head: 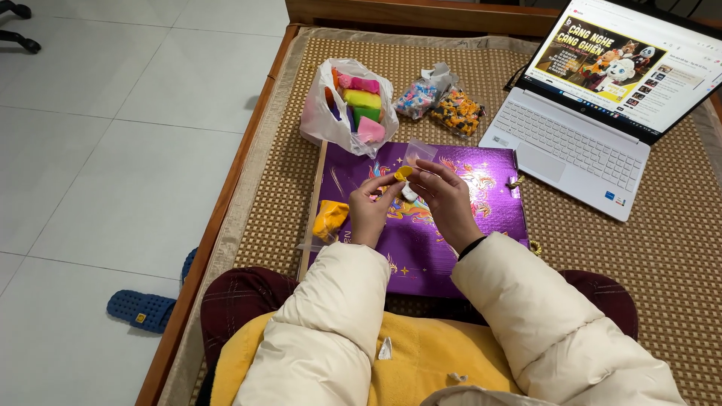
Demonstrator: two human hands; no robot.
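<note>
Two big zones here: pale tiled floor [113, 150] off the purple box's [451, 233] left side, woven mat [677, 248] under it, wooden edge [226, 203] between. Beyond the box sit an open laptop [571, 143], a plastic bag of coloured clay [347, 105] and two small packets [440, 104]. Over the box, left hand [368, 210] and right hand [444, 199] both pinch a small yellow piece [403, 173], each grip closed on it.

You hold a small yellow lump of clay [403, 173] up over the far edge of the purple board [496, 218]. It looks round and squashed flat. Just under it sits a little white bit [409, 192], maybe clay too, hard to tell.
</note>
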